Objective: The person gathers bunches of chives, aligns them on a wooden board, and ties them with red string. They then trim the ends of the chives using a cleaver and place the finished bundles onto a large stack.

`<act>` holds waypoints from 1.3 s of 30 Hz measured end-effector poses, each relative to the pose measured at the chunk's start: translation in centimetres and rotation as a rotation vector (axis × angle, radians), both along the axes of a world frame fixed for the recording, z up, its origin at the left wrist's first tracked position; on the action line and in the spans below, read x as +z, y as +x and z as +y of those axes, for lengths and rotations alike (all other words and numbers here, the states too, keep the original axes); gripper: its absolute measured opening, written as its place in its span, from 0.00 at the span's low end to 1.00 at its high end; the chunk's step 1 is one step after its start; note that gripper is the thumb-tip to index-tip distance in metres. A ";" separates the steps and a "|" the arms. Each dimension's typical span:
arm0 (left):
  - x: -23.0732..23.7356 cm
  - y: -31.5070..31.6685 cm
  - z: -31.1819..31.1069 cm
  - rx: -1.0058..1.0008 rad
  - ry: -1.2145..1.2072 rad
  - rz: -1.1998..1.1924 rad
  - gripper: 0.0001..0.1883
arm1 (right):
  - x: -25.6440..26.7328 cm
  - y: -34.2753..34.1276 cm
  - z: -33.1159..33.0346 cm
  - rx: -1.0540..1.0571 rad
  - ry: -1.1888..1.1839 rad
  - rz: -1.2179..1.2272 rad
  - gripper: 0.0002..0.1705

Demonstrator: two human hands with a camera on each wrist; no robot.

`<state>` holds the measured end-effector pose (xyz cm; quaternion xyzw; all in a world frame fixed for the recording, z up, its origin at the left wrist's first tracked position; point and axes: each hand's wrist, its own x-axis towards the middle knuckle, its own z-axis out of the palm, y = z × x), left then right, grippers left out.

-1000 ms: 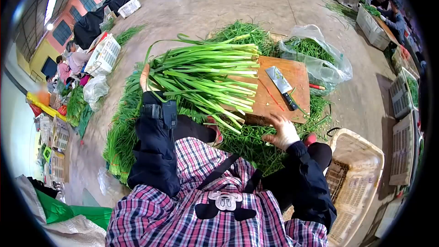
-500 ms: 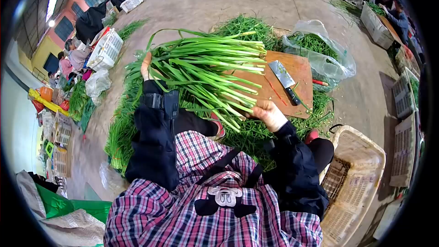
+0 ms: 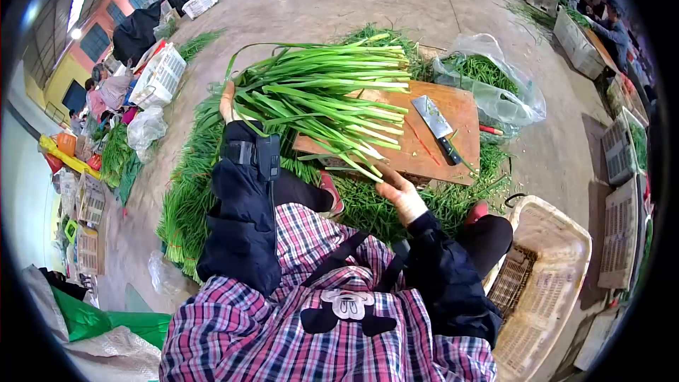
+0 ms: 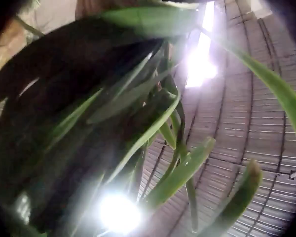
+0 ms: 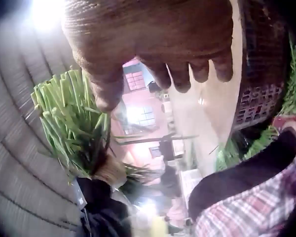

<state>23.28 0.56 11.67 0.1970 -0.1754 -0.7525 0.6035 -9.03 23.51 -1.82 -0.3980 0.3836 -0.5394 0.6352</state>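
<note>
My left hand (image 3: 228,103) grips a large bunch of long green stalks (image 3: 332,99) near its leafy end, the pale cut ends fanned out to the right. In the left wrist view, blurred leaves (image 4: 177,175) fill much of the picture and no fingers can be made out. Beside the lowest stalk ends is my right hand (image 3: 401,197), its fingers extended. The right wrist view shows that hand (image 5: 158,44) with fingers spread and the thumb close to the bunch (image 5: 74,118); whether it touches is unclear. A cleaver (image 3: 435,127) lies on the wooden board (image 3: 463,110).
Cut greens (image 3: 368,205) cover the floor around the board, with tied bundles (image 3: 180,219) at left. Behind the board is a clear plastic bag (image 3: 520,110) of greens. An off-white basket (image 3: 559,262) stands at lower right. Other people sit farther off on both sides.
My right hand has come left from beside the board, closed at the lower stalk ends half a second ago, and now has its fingers extended slightly lower. My left hand still grips the bunch, now slightly higher.
</note>
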 end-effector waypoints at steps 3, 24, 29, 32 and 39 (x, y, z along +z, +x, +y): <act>0.0 -1.2 1.0 -0.148 -0.150 0.118 0.23 | -2.7 4.2 -3.4 0.018 -0.039 -0.633 0.33; -4.7 -1.5 0.0 0.139 -0.179 0.123 0.24 | 5.3 5.3 -1.5 -0.084 0.082 -0.459 0.26; -3.2 -3.1 1.7 0.104 -0.197 0.201 0.25 | 6.2 4.8 -0.9 0.060 0.020 -0.519 0.15; -4.6 -1.5 -0.1 0.154 -0.127 0.194 0.29 | 3.7 1.1 1.9 0.372 -0.030 -0.328 0.19; -3.3 -1.9 0.9 0.113 -0.129 0.185 0.26 | 3.9 -3.8 6.2 0.234 -0.085 1.382 0.34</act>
